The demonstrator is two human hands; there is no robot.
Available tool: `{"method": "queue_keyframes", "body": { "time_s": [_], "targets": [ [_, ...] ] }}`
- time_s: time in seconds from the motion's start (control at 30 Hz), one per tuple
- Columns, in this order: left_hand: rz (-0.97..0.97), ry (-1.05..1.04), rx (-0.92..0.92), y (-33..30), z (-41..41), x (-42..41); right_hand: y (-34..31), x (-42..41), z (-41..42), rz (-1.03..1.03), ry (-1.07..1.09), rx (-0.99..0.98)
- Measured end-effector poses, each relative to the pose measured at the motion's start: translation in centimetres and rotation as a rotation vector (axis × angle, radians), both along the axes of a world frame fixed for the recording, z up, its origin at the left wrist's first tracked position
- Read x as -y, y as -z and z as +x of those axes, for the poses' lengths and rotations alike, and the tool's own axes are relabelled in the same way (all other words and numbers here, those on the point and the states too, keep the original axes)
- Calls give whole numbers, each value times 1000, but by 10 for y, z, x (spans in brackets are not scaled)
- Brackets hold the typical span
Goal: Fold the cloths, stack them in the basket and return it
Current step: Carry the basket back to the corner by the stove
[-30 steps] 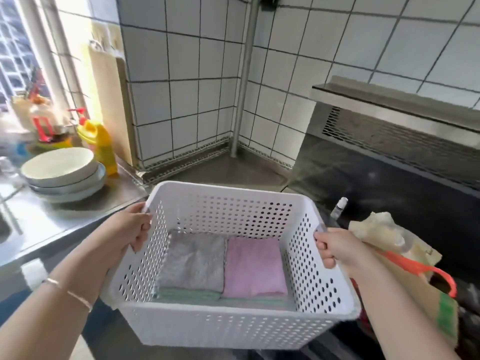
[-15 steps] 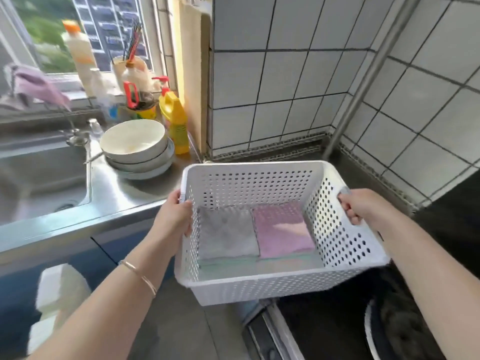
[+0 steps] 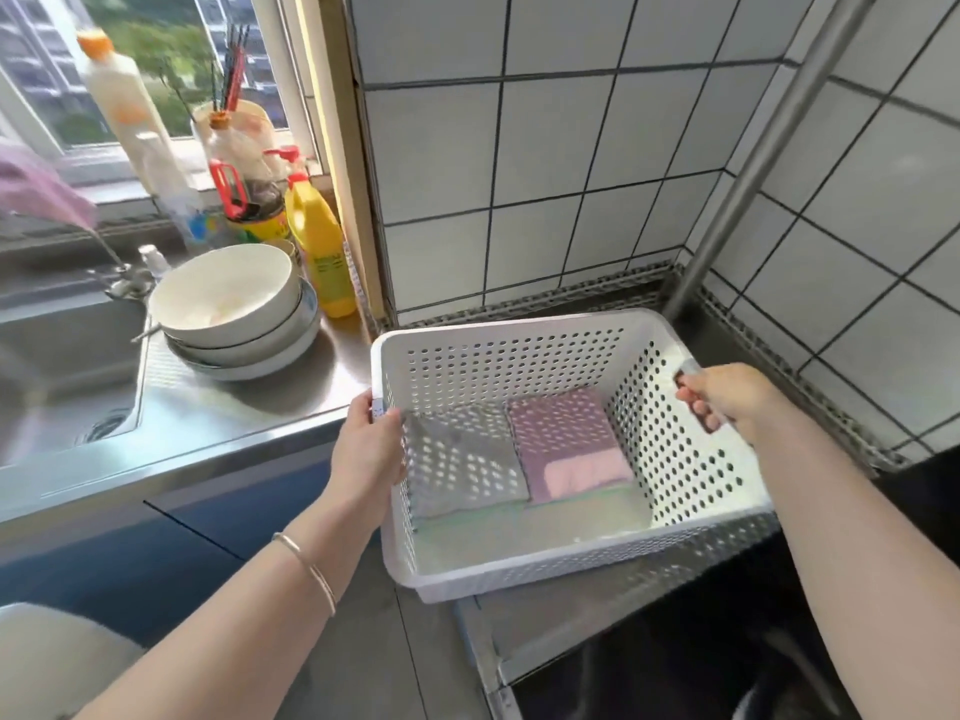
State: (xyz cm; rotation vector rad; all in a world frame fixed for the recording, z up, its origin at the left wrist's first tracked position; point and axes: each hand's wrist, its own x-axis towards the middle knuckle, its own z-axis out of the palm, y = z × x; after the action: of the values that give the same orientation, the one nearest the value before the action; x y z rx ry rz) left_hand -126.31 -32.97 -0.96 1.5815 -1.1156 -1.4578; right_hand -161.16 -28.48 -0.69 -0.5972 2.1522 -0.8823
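Observation:
A white perforated plastic basket (image 3: 498,350) hangs in the air between my hands, near the tiled corner of the counter. Inside it lie folded cloths side by side: a grey one (image 3: 462,465) on the left and a pink one (image 3: 569,446) on the right, each on top of a pale green cloth (image 3: 576,504). My left hand (image 3: 366,449) grips the basket's left rim. My right hand (image 3: 724,400) grips the right rim, fingers curled over the edge.
Stacked white bowls (image 3: 234,309) sit on the steel counter (image 3: 249,418) left of the basket, with a yellow bottle (image 3: 319,252) and utensil holder behind. A sink (image 3: 57,381) lies far left. A metal pole (image 3: 753,163) stands in the tiled corner. A dark stovetop (image 3: 701,646) lies below right.
The basket has moved left from over the stovetop towards the counter corner beside the bowls, still held by both hands. The view has swung left with it.

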Motion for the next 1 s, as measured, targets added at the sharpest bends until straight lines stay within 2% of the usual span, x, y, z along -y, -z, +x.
{"method": "queue_keyframes", "body": {
  "time_s": [0.2, 0.4, 0.6, 0.8, 1.0],
  "targets": [
    [-35, -30, 57, 5, -34, 6, 3, 6, -25, -119, 19, -124],
    [-24, -55, 19, 14, -72, 12, 4, -16, -67, 45, -65, -426],
    [-13, -94, -72, 17, -104, 21, 5, -20, -89, 3, -9, -413],
    [-21, -141, -42, 28, -118, 25, 5, -7, -100, -94, 24, -369],
    [-22, -167, -51, 31, -124, 25, 8, 1, -107, -75, -19, -399]
  ]
}}
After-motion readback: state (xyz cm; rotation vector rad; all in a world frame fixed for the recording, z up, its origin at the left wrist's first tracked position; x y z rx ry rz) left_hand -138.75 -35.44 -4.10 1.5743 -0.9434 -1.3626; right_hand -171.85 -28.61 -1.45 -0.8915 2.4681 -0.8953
